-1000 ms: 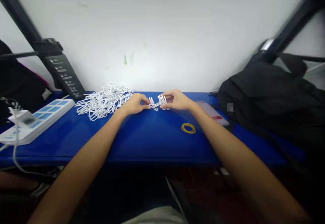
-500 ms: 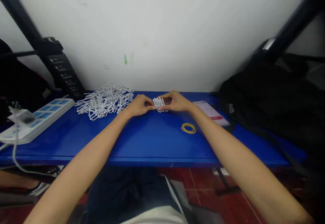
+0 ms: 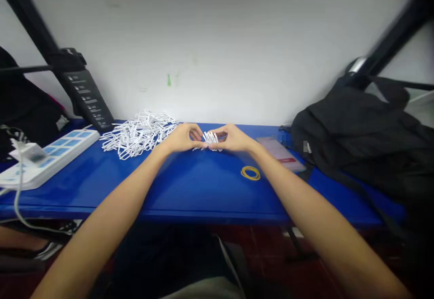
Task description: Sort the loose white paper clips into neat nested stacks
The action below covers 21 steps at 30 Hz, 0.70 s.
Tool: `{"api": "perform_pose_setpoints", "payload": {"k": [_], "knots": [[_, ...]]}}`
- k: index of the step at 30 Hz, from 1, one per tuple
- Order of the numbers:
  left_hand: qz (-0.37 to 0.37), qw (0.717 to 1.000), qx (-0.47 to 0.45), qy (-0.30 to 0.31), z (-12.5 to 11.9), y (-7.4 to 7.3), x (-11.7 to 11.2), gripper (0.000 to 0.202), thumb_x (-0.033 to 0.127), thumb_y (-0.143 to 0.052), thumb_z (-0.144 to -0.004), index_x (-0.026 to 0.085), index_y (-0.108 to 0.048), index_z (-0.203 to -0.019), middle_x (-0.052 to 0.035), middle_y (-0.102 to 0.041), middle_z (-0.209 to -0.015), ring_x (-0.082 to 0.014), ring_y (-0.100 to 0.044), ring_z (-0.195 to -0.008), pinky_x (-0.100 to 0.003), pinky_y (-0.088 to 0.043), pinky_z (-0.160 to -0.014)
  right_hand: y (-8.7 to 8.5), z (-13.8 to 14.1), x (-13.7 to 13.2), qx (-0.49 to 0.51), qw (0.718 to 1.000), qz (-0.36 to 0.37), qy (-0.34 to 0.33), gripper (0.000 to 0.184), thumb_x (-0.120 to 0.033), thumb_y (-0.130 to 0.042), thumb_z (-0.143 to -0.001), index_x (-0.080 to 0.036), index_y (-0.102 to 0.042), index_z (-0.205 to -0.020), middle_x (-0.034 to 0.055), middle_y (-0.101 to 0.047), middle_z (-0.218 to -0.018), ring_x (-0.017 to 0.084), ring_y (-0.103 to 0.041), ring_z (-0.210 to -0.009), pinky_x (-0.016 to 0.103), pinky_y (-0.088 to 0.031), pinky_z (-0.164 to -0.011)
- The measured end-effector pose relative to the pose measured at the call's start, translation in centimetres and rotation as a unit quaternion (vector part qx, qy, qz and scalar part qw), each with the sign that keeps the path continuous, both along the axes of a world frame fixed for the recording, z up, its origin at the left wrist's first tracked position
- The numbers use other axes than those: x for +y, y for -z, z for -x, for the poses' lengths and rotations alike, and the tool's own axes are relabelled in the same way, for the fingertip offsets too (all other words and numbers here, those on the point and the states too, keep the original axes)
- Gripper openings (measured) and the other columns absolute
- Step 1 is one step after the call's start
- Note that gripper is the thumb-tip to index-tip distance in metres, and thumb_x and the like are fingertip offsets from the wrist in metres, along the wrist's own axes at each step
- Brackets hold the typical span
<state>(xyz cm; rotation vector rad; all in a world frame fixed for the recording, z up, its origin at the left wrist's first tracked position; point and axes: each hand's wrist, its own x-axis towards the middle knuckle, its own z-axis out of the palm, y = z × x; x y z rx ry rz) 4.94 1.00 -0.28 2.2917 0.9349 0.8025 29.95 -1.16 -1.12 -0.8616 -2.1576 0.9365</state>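
A small row of white bent wire pieces [image 3: 210, 138] stands side by side between my two hands, above the blue table. My left hand [image 3: 183, 138] is closed in a pinch at the row's left side, thumb toward me. From the right, my right hand [image 3: 234, 139] grips the same row between thumb and fingers. Some more white pieces show low behind the fingertips, partly hidden. Left of my left hand lies a loose, tangled heap of the same white wire pieces [image 3: 137, 136]. Yellow rubber bands [image 3: 250, 173] lie on the table, just left of my right forearm.
A white power strip [image 3: 50, 156] with a cable lies at the left, before a black bottle [image 3: 88, 100]. Right of my hands are a flat clear-covered card or phone [image 3: 280, 153] and a black bag [image 3: 369, 131]. A white wall rises behind the blue table [image 3: 200, 186].
My left hand has shifted slightly, its fingers lying more behind the row. The row of wire pieces leans a little differently. The view has moved slightly.
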Motion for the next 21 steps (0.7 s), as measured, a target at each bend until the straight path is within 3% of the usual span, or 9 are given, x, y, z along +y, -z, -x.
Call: {"api": "perform_pose_setpoints", "payload": {"k": [2,7,18,21], "knots": [[-0.013,0.999,-0.031,-0.008,-0.02,-0.38,-0.27,0.051,0.043,-0.095,-0.068,0.013,-0.077,-0.105,-0.0116,-0.081,-0.094,-0.0223,-0.076,-0.085,-0.033,-0.061,-0.078,0.0,0.11,0.0,0.0,1.0,0.001,-0.001,0.056,-0.042,-0.087,-0.074,-0.011,-0.081,-0.121,0.0092,-0.083,-0.106,0.023,-0.074,-0.086,0.03,-0.057,-0.077],[-0.017,0.999,-0.045,0.006,-0.55,-0.92,-1.04,0.044,0.042,-0.09,-0.075,0.012,-0.08,-0.106,-0.0118,-0.081,-0.095,-0.0218,-0.076,-0.086,-0.032,-0.061,-0.075,-0.11,0.14,-0.15,-0.003,1.0,-0.006,0.002,0.053,-0.038,-0.086,-0.075,-0.011,-0.081,-0.121,0.0104,-0.084,-0.107,0.023,-0.074,-0.086,0.031,-0.057,-0.078],[0.032,0.996,-0.079,0.007,-0.73,-0.52,-0.41,0.039,0.039,-0.091,-0.073,0.012,-0.079,-0.099,-0.0116,-0.08,-0.093,-0.0211,-0.075,-0.084,-0.033,-0.06,-0.079,0.04,-0.16,0.14,-0.014,1.0,-0.015,0.0,0.058,-0.042,-0.088,-0.074,-0.013,-0.081,-0.125,0.0098,-0.083,-0.112,0.027,-0.076,-0.093,0.034,-0.058,-0.084],[0.017,0.996,-0.085,0.015,-0.84,-0.41,-0.66,0.046,0.04,-0.091,-0.072,0.012,-0.077,-0.105,-0.0102,-0.079,-0.093,-0.0199,-0.074,-0.084,-0.031,-0.059,-0.077,0.08,-0.13,0.14,-0.013,1.0,-0.017,0.001,0.056,-0.042,-0.086,-0.075,-0.013,-0.081,-0.123,0.0101,-0.083,-0.111,0.026,-0.076,-0.09,0.033,-0.057,-0.081]]}}
